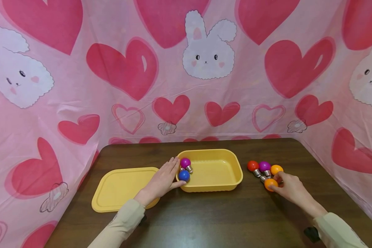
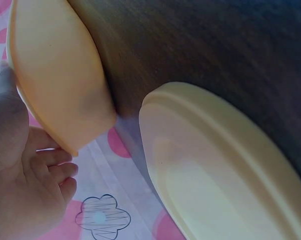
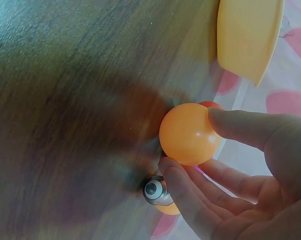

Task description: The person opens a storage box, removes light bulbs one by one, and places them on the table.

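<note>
My right hand (image 1: 289,187) pinches an orange light bulb (image 1: 270,184) between thumb and forefinger; its metal base points toward the left. Just behind it, on the table, lie a second orange bulb (image 1: 277,169), a purple bulb (image 1: 265,166) and a red bulb (image 1: 252,165). My left hand (image 1: 162,177) rests along the left end of a yellow plastic container (image 1: 209,188), fingers extended and thumb at the near corner. Inside that end sit a blue bulb (image 1: 184,176) and a magenta bulb (image 1: 185,163). Another metal base shows between these two.
A yellow lid (image 1: 121,189) lies flat on the dark wooden table (image 1: 204,220), left of the container and partly under my left forearm. A pink cloth (image 1: 173,82) with hearts and rabbits hangs around the table's back and sides.
</note>
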`<state>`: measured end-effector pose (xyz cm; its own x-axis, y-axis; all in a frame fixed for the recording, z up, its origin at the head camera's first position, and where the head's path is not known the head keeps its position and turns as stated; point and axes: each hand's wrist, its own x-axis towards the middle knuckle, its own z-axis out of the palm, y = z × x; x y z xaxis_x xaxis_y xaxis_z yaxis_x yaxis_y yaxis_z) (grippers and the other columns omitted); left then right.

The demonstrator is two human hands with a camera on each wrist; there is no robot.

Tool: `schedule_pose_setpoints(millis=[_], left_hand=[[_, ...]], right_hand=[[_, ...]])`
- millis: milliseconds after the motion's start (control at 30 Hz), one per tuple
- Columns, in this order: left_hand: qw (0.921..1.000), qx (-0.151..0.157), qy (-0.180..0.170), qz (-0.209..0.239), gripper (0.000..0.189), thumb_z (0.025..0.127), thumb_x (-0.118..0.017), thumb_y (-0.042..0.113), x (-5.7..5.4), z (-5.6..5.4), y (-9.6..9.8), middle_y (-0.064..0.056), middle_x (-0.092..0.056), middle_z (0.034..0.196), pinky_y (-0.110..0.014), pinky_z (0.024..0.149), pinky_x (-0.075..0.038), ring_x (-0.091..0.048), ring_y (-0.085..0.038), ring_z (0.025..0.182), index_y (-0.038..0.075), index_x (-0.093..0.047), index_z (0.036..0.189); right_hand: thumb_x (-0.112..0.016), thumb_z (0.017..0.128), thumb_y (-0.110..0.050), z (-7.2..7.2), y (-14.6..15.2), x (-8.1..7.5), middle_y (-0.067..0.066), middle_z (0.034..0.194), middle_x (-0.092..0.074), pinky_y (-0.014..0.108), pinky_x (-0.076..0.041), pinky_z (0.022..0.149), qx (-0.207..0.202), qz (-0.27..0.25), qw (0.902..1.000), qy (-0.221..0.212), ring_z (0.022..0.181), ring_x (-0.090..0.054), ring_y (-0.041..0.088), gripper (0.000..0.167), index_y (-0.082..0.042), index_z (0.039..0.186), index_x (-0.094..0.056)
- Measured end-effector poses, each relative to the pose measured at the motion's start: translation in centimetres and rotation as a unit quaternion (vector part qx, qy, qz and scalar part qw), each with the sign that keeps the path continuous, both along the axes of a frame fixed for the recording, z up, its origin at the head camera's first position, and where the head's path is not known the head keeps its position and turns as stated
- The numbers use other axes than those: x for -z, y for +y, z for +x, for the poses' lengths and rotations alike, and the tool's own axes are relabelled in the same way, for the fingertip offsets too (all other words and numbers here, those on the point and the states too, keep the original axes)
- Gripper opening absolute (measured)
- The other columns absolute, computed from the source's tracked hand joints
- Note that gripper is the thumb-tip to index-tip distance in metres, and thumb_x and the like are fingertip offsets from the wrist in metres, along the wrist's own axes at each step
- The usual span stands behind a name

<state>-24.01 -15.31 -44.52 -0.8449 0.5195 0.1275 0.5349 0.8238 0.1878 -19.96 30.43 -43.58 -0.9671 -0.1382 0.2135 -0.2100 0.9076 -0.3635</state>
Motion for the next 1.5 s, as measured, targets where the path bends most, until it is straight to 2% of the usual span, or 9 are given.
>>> schedule_pose_setpoints(millis=[167,600,933,1500], left_hand=[[1.0000,0.000,-0.002,0.001,0.087,0.094,-0.054,0.059,-0.05,0.05,0.03,-0.014,-0.027,0.164,-0.046,0.124,-0.027,-0.025,-0.033,0.153,0.003,-0.029,0.155],[0.9999,-0.005,-0.011,0.005,0.087,0.094,-0.054,0.060,-0.07,0.15,0.01,-0.013,-0.026,0.165,-0.046,0.125,-0.026,-0.024,-0.033,0.153,0.005,-0.028,0.156],[0.9996,-0.012,-0.024,0.009,0.086,0.093,-0.056,0.058,-0.08,0.23,0.05,-0.012,-0.025,0.165,-0.047,0.125,-0.025,-0.023,-0.032,0.154,0.005,-0.028,0.156],[0.9999,-0.004,-0.011,0.009,0.087,0.093,-0.056,0.058,-0.15,0.20,0.03,-0.014,-0.026,0.164,-0.047,0.124,-0.026,-0.025,-0.034,0.153,0.004,-0.029,0.155]], right_hand=[[-0.083,0.076,-0.018,-0.04,0.02,-0.06,0.008,0.078,-0.071,0.030,-0.050,0.059,0.001,0.004,1.0000,-0.002,0.067,-0.062,0.019,0.028,-0.001,0.085,-0.063],[-0.084,0.076,-0.021,0.04,0.14,-0.24,0.011,0.079,-0.071,0.039,-0.055,0.064,0.003,0.009,1.0000,0.002,0.072,-0.066,0.026,0.033,0.001,0.088,-0.064],[-0.083,0.076,-0.020,0.25,-0.04,-0.25,0.010,0.080,-0.071,0.033,-0.054,0.061,-0.004,0.007,1.0000,-0.003,0.069,-0.065,0.021,0.032,0.002,0.090,-0.064],[-0.083,0.076,-0.020,0.26,0.08,-0.61,0.010,0.081,-0.071,0.037,-0.054,0.064,-0.006,0.012,0.9999,-0.007,0.072,-0.065,0.024,0.031,0.001,0.089,-0.065]])
